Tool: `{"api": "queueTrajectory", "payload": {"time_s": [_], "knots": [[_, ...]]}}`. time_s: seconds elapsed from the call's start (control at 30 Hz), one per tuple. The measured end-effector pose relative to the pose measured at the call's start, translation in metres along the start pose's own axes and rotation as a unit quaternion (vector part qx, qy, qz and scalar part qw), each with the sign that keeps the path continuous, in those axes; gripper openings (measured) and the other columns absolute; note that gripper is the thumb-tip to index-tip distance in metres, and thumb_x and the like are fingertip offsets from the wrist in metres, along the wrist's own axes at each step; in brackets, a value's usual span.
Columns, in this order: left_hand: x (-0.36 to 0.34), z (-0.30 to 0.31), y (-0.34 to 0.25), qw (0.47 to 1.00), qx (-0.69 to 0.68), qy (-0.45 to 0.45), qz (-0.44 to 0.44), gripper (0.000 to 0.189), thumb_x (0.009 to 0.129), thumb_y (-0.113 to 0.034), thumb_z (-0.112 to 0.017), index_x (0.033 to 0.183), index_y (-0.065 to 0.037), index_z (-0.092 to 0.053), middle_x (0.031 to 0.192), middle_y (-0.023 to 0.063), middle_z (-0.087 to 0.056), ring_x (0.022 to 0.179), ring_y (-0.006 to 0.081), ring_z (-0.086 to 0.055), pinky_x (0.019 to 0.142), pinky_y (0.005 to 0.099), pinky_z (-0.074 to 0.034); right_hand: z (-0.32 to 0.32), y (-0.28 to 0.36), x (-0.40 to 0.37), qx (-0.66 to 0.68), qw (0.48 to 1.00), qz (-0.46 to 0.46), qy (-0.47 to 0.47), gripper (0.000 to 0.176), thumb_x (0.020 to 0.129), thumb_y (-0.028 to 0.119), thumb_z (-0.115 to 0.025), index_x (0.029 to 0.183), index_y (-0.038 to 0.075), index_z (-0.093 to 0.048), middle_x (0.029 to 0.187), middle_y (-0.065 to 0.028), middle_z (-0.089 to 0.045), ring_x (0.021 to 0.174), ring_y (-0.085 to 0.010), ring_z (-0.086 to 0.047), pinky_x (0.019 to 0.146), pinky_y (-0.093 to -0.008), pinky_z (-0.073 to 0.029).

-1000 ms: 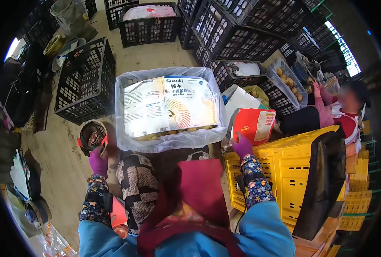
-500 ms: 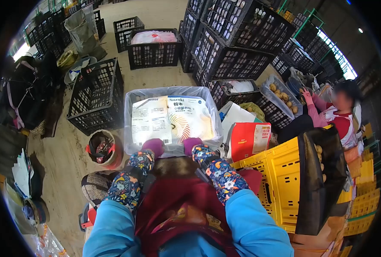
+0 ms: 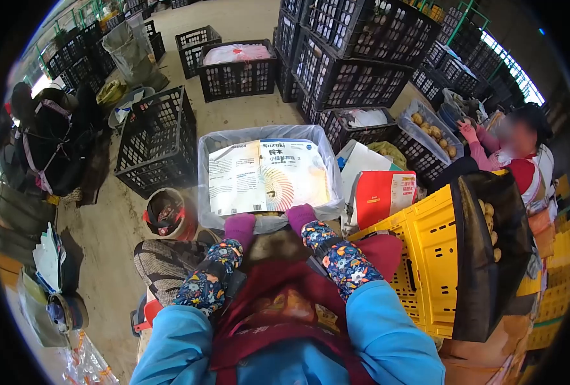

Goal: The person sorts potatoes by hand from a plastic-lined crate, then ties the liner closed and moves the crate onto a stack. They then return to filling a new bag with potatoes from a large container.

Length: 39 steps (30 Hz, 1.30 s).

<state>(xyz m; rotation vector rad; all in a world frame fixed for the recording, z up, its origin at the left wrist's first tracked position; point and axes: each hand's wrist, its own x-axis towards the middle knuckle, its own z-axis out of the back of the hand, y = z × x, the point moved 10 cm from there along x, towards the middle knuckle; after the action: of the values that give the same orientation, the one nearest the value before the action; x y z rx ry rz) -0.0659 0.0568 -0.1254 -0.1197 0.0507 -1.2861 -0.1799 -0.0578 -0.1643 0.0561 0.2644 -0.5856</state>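
Blue sleeves (image 3: 394, 321), floral cuffs (image 3: 349, 262), apparently maroon apron (image 3: 285, 311)

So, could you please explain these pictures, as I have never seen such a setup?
There is no machine: each picture comes from one camera worn on a person's head, looking forward and down. The purple-gloved left hand and right hand are at the near edge of a plastic-lined bin. Inside lies a printed sheet marked "Suzuki". A bucket and a black crate stand to the left; a yellow crate is on the right. Whether the hands grip the edge is hard to tell.
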Motion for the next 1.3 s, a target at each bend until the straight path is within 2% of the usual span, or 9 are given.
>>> {"api": "queueTrajectory", "payload": {"time_s": [0.33, 0.5, 0.6, 0.7, 0.83, 0.97, 1.13, 1.2, 1.3], "knots": [[-0.041, -0.007, -0.026, 0.999, -0.025, 0.022, -0.025, 0.012, 0.084, -0.022, -0.059, 0.094, -0.019, -0.065, 0.086, 0.0062, -0.066, 0.081, 0.0266, -0.068, 0.072, 0.0426, -0.052, -0.008, 0.001, -0.045, 0.036, 0.994, 0.051, 0.085, 0.020, 0.082, 0.021, -0.060, 0.098, 0.010, -0.066, 0.103, -0.0144, -0.069, 0.099, -0.0323, -0.066, 0.084, -0.0456, -0.050], [-0.040, -0.002, 0.016, 0.998, 0.023, 0.053, -0.003, 0.015, 0.079, -0.029, -0.064, 0.089, -0.018, -0.066, 0.085, 0.0077, -0.067, 0.083, 0.0277, -0.067, 0.069, 0.0443, -0.050, 0.040, -0.022, -0.023, 0.479, 0.876, 0.027, 0.050, 0.044, 0.082, 0.042, -0.069, 0.109, 0.008, -0.068, 0.095, -0.0142, -0.071, 0.087, -0.0294, -0.068, 0.080, -0.0354, -0.052], [-0.042, -0.003, 0.022, 0.997, -0.002, 0.075, 0.028, 0.012, 0.082, -0.025, -0.061, 0.087, -0.016, -0.067, 0.083, 0.0075, -0.068, 0.082, 0.0271, -0.068, 0.069, 0.0437, -0.051, 0.093, -0.001, -0.009, 0.195, 0.971, 0.047, -0.129, 0.057, 0.074, 0.045, -0.073, 0.118, 0.010, -0.063, 0.102, -0.0124, -0.067, 0.095, -0.0289, -0.065, 0.083, -0.0417, -0.050], [-0.049, -0.002, 0.018, 0.997, -0.013, 0.065, 0.031, 0.012, 0.084, -0.023, -0.059, 0.088, -0.015, -0.067, 0.083, 0.0075, -0.068, 0.082, 0.0269, -0.068, 0.071, 0.0430, -0.051, 0.070, 0.045, 0.004, 0.022, 0.997, 0.055, -0.056, 0.070, 0.075, 0.041, -0.073, 0.136, 0.016, -0.048, 0.131, -0.0161, -0.053, 0.124, -0.0349, -0.048, 0.095, -0.0527, -0.041], [-0.059, -0.015, 0.017, 0.998, 0.050, 0.030, 0.039, 0.017, 0.083, -0.025, -0.061, 0.097, -0.017, -0.066, 0.093, 0.0085, -0.069, 0.090, 0.0284, -0.068, 0.073, 0.0434, -0.051, 0.050, 0.058, 0.015, -0.036, 0.991, 0.027, -0.128, 0.045, 0.088, 0.018, -0.058, 0.132, 0.011, -0.050, 0.126, -0.0173, -0.054, 0.120, -0.0392, -0.050, 0.088, -0.0518, -0.046], [-0.052, -0.004, 0.019, 0.994, 0.013, 0.098, 0.042, 0.020, 0.085, -0.019, -0.057, 0.103, -0.016, -0.065, 0.097, 0.0089, -0.068, 0.094, 0.0299, -0.067, 0.077, 0.0447, -0.051, 0.074, 0.027, 0.015, 0.062, 0.985, 0.023, -0.157, 0.024, 0.087, 0.016, -0.055, 0.108, 0.013, -0.066, 0.086, -0.0117, -0.069, 0.081, -0.0290, -0.069, 0.073, -0.0419, -0.053], [-0.050, 0.002, 0.020, 0.996, -0.002, 0.090, 0.009, 0.020, 0.084, -0.015, -0.059, 0.102, -0.016, -0.066, 0.095, 0.0095, -0.069, 0.092, 0.0290, -0.069, 0.075, 0.0447, -0.054, 0.166, -0.106, -0.035, 0.348, 0.862, -0.192, -0.314, 0.030, 0.091, 0.031, -0.059, 0.108, 0.007, -0.067, 0.091, -0.0231, -0.069, 0.085, -0.0430, -0.066, 0.074, -0.0484, -0.052], [-0.045, -0.012, 0.023, 0.985, 0.017, 0.170, 0.029, 0.024, 0.083, -0.020, -0.062, 0.107, -0.017, -0.066, 0.101, 0.0095, -0.070, 0.095, 0.0299, -0.069, 0.078, 0.0451, -0.054, 0.184, -0.181, -0.080, 0.501, 0.698, -0.231, -0.457, 0.042, 0.091, 0.039, -0.064, 0.087, -0.002, -0.062, 0.065, -0.0081, -0.061, 0.058, -0.0248, -0.058, 0.057, -0.0379, -0.047], [-0.047, 0.028, 0.011, 0.985, -0.017, 0.171, -0.017, 0.035, 0.083, -0.031, -0.064, 0.114, -0.016, -0.065, 0.104, 0.0122, -0.069, 0.101, 0.0303, -0.067, 0.082, 0.0453, -0.052, 0.130, -0.307, -0.117, 0.655, 0.461, -0.285, -0.527, 0.048, 0.095, 0.043, -0.055, 0.089, -0.003, -0.064, 0.070, -0.0044, -0.058, 0.064, -0.0173, -0.053, 0.060, -0.0358, -0.046]]}}
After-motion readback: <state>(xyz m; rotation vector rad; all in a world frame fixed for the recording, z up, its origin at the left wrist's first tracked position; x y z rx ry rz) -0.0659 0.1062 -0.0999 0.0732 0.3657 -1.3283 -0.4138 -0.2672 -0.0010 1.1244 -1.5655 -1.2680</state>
